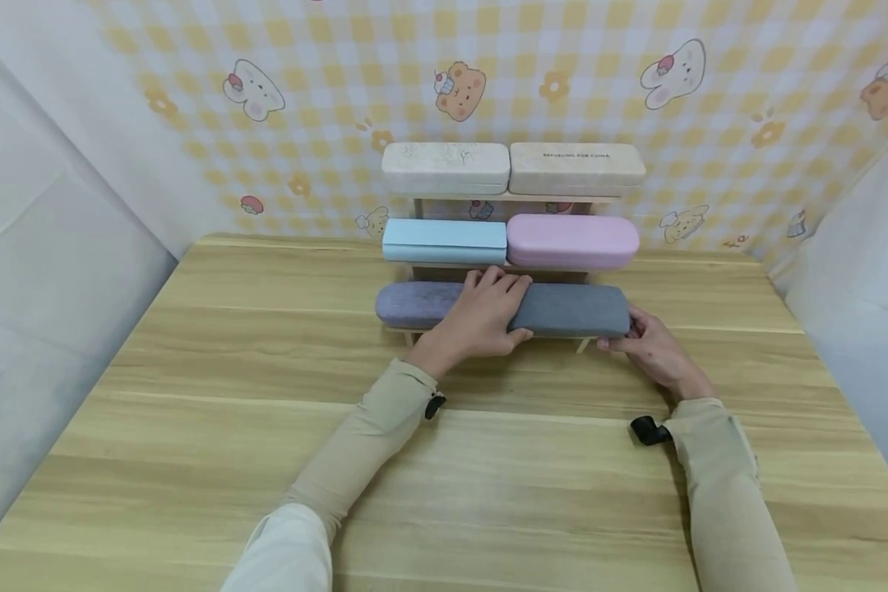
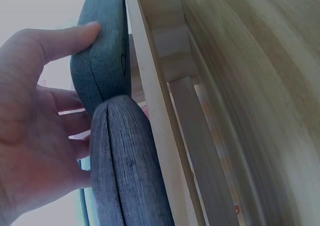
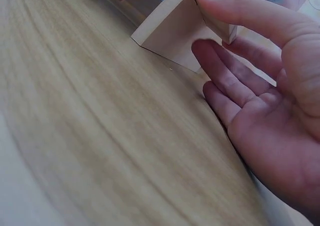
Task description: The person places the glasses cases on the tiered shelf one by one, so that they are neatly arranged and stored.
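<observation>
Two fabric-look glasses cases lie end to end on the lowest shelf of a wooden rack: a purplish-grey case on the left, a blue-grey case on the right. My left hand holds the blue-grey case near its inner end, thumb on the front and fingers over the top. The left wrist view shows that thumb pressed on the blue-grey case, beside the purplish-grey case. At the rack's right end, my right hand pinches the shelf corner, thumb above and fingers below.
On the middle shelf sit a light blue case and a pink case. A white case and a beige case fill the top. Behind the rack hangs a yellow checked cloth. The rack stands on a wood-grain table.
</observation>
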Demonstrator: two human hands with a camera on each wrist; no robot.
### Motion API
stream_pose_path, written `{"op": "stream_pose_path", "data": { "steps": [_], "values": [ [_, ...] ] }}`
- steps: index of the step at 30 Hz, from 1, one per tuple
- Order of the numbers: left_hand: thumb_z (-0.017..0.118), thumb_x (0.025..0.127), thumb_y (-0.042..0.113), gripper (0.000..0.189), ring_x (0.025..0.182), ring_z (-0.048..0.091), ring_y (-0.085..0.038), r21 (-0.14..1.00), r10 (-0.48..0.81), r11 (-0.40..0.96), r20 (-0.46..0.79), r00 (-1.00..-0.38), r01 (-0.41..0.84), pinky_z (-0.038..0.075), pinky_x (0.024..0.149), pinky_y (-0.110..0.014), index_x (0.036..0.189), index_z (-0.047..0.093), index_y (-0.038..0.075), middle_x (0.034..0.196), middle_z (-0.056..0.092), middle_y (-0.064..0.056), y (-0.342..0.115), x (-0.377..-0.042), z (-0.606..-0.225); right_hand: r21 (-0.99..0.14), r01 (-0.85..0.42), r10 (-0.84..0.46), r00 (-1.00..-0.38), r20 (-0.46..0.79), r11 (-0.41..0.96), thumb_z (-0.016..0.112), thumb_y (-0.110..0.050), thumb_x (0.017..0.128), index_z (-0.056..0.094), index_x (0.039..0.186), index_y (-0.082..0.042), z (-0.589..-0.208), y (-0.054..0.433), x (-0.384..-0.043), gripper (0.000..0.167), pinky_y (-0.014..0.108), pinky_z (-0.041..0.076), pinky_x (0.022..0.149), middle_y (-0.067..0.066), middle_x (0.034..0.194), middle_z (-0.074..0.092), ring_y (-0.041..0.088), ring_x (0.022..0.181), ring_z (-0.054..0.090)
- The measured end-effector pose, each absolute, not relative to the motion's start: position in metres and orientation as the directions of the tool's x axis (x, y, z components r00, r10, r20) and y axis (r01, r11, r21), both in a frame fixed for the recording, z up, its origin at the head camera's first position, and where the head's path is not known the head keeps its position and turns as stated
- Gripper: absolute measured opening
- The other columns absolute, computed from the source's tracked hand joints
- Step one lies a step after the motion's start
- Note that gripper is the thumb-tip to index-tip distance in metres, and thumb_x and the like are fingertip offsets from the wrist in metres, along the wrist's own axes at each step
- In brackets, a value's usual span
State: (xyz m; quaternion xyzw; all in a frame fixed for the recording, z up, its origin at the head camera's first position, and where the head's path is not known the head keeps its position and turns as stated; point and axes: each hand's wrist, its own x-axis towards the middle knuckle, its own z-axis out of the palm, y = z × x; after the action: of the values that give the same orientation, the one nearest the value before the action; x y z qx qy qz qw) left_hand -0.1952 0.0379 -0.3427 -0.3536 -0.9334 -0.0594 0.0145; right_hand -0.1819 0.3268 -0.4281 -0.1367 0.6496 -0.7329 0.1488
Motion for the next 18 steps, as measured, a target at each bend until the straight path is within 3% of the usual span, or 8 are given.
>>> {"op": "stream_pose_path", "data": {
  "steps": [5,11,18],
  "values": [
    [0.057,0.088,0.048,0.072,0.122,0.035,-0.025,0.104,0.645,0.754,0.068,-0.761,0.649,0.026,0.098,-0.047,0.143,0.035,0.007,0.139,0.042,-0.008,0.0391,-0.1946,-0.3455,-0.984,0.011,-0.425,-0.903,0.067,-0.177,0.054,0.018,0.083,0.029,0.144,-0.003,-0.4308,0.3276,-0.1824,0.069,0.021,0.047,0.084,0.007,0.126,0.047,0.012,0.111,0.051],
    [0.054,0.089,0.049,0.072,0.125,0.032,-0.026,0.127,0.64,0.761,0.014,-0.768,0.636,0.023,0.101,-0.049,0.145,0.031,0.008,0.141,0.039,-0.008,0.0378,-0.1959,-0.3467,-0.927,0.014,-0.458,-0.872,0.172,-0.374,0.039,0.016,0.085,0.019,0.146,-0.002,-0.4323,0.3298,-0.1831,0.067,0.022,0.037,0.097,0.009,0.134,0.037,0.015,0.117,0.042],
    [0.05,0.091,0.05,0.072,0.127,0.03,-0.025,0.146,0.648,0.756,-0.025,-0.761,0.638,0.02,0.103,-0.05,0.146,0.029,0.009,0.142,0.038,-0.008,0.0347,-0.1989,-0.3457,-0.883,0.027,-0.489,-0.841,0.233,-0.468,0.026,0.014,0.084,0.02,0.146,-0.002,-0.4326,0.3309,-0.188,0.065,0.023,0.031,0.102,0.009,0.139,0.035,0.015,0.121,0.04]
  ]
}}
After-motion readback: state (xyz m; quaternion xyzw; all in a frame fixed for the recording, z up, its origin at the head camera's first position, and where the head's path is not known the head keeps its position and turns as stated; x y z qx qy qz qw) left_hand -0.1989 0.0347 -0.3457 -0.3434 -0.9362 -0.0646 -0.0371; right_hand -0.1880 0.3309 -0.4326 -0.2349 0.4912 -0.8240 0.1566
